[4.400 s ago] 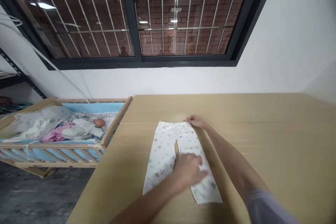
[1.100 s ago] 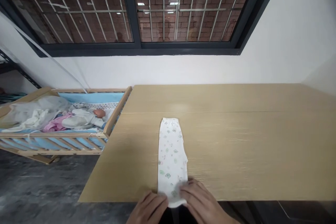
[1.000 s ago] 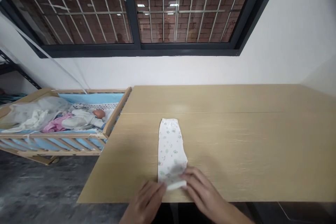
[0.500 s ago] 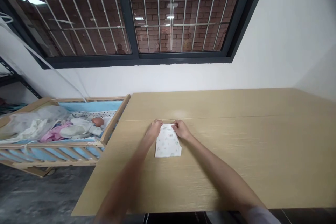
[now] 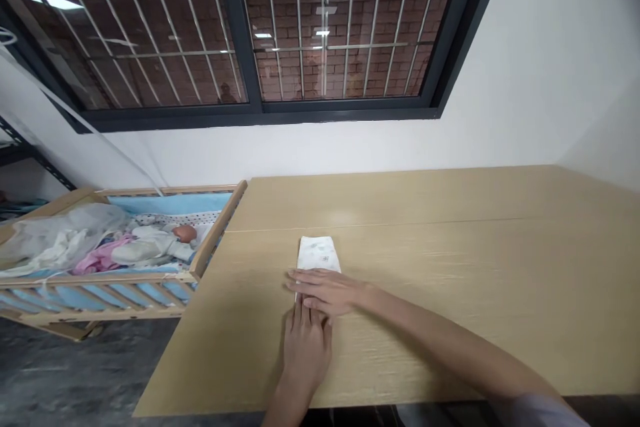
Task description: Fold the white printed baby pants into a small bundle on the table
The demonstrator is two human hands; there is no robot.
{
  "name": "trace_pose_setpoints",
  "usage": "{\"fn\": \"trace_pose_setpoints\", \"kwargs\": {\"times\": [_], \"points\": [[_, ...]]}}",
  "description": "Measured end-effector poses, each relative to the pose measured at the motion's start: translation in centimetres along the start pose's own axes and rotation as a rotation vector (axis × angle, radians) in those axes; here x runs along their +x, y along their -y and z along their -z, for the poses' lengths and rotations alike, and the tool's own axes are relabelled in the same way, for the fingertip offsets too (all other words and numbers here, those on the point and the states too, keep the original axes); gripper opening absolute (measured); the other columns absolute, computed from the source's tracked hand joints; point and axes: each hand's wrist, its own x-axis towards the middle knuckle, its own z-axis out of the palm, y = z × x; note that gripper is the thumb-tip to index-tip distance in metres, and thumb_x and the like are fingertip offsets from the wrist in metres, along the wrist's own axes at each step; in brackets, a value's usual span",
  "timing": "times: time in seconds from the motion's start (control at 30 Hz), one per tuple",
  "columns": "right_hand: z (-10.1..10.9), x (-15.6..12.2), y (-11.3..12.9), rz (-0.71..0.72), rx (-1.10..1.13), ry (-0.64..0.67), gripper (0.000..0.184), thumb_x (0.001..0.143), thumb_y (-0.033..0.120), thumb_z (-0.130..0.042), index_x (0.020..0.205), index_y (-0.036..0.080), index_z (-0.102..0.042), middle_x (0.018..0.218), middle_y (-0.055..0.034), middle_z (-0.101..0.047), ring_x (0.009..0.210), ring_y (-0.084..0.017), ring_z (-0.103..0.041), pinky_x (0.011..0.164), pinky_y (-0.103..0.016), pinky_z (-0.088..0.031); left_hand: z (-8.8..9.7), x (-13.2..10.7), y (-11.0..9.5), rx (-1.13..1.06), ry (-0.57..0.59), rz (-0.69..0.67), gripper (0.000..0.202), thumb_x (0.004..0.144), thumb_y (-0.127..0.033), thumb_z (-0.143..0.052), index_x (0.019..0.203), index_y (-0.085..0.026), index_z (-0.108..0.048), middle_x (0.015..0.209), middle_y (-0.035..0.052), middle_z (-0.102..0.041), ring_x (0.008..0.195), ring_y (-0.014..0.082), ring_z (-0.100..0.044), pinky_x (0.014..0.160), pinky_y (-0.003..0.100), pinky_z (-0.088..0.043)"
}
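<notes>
A small folded white cloth (image 5: 318,254) with a faint print lies flat on the wooden table (image 5: 450,280). Across its lower part rests my right hand (image 5: 330,289), fingers stretched out to the left and palm down. My left hand (image 5: 307,343) lies flat just below, its fingers pointing away from me and their tips at the cloth's near edge, partly under my right hand. Neither hand grips anything. The near half of the cloth is hidden by my hands.
To the left of the table stands a wooden crib (image 5: 220,230) with blue lining. A doll-like figure with a reddish head (image 5: 185,233), a pink cloth (image 5: 103,257) and white fabric lie in it. Behind the table are a white wall and a barred window (image 5: 345,111).
Both hands have let go of the cloth's far corners and come down towards me. The right hand now lies across the cloth, and the left hand lies flat at its near edge.
</notes>
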Motion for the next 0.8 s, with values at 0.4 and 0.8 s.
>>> {"fn": "trace_pose_setpoints", "kwargs": {"times": [0.4, 0.8], "points": [[2.7, 2.2, -10.5, -0.366, -0.18, 0.035, 0.059, 0.111, 0.038, -0.029, 0.162, 0.01, -0.024, 0.168, -0.0139, -0.017, 0.155, -0.026, -0.011, 0.127, -0.046, -0.01, 0.7, 1.1, 2.0, -0.074, 0.07, -0.009, 0.038, 0.102, -0.026, -0.043, 0.134, -0.014, -0.06, 0.144, 0.0144, -0.06, 0.129, 0.029, -0.058, 0.104, 0.05, -0.046], [0.7, -7.1, 1.1, -0.386, -0.161, -0.216, 0.037, 0.1, 0.037, -0.065, 0.133, 0.02, -0.061, 0.125, -0.0134, -0.063, 0.114, -0.032, -0.061, 0.099, -0.045, -0.052, 0.5, 4.9, 10.0, -0.271, 0.154, -0.326, 0.032, 0.104, -0.023, -0.037, 0.111, -0.019, -0.068, 0.119, 0.0073, -0.071, 0.11, 0.022, -0.065, 0.099, 0.041, -0.053]]}}
